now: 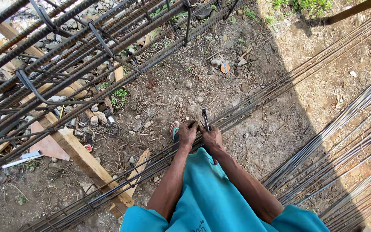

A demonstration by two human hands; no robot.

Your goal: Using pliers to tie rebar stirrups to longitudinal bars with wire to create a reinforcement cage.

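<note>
A metal tool (205,119) is gripped upright in the closed right hand (213,138), its lower end hidden. The left hand (188,132) is curled on the steel rods (254,105), which run diagonally across the dirt; what its fingers pinch cannot be told.

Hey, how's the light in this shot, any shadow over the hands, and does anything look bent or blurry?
Head view: hard sunlight on the right, where the loose rebar bundle glints; a broad shadow covers the left hand, right hand and metal tool. Straight bars bow slightly toward the edges, a wide-lens effect. Focus is sharp throughout.
</note>
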